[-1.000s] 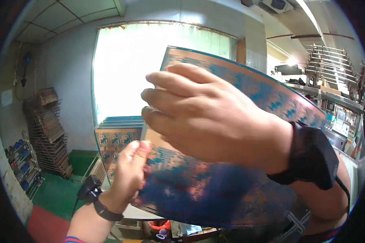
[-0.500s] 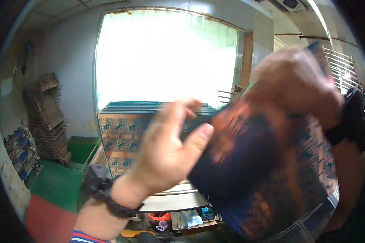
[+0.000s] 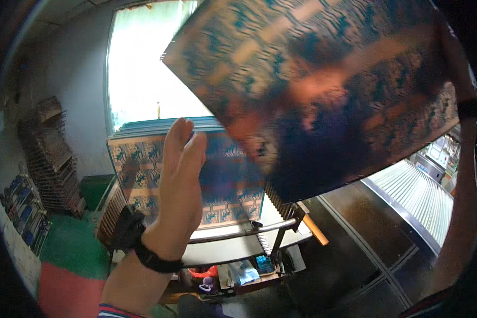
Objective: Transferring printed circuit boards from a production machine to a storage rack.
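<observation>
Remotely, I am holding the left hand [image 3: 183, 175] empty, fingers extended, while the shadowed right hand [image 3: 459, 66] is gripping the patterned panel [image 3: 312, 100] aloft, tilted, by its right edge, with similar panels [image 3: 137, 164] standing beyond, before the bright window [image 3: 146, 69].

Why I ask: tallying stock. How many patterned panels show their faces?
2: raised panel at upper right; racked panel below the window. More stand behind it, mostly hidden.
</observation>
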### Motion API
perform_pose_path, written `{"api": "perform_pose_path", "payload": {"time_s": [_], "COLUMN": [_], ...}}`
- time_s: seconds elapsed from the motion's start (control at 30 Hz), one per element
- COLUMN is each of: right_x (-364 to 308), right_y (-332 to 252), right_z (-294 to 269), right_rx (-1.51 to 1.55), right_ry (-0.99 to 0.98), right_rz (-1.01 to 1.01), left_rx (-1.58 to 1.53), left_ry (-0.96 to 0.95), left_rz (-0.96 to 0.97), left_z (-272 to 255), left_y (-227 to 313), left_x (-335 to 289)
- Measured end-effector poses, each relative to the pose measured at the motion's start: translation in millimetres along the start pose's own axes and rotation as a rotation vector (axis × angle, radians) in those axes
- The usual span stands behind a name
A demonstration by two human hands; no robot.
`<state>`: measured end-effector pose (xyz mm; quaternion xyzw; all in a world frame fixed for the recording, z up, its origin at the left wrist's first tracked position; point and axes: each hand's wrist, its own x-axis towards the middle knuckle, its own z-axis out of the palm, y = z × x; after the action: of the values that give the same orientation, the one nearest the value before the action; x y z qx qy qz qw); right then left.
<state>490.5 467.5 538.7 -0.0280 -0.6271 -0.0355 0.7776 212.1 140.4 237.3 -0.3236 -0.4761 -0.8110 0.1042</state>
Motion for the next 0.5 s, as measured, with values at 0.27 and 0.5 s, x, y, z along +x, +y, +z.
{"api": "perform_pose_path", "payload": {"time_s": [0.27,0.5], "right_x": [-94.3,-131.2], "right_y": [-36.6,-40.2], "right_z": [48.0,81.9], "right_rx": [0.318,0.693], "right_ry": [-0.013,-0.007], "right_rz": [0.099,0.447], "left_rx": [-0.389,-0.235], "left_ry": [0.043,0.045], "left_rz": [0.046,0.036], "left_z": [-25.8,-80.0], "left_y": [-37.4,-24.1], "left_x": [51.6,54.3]}}
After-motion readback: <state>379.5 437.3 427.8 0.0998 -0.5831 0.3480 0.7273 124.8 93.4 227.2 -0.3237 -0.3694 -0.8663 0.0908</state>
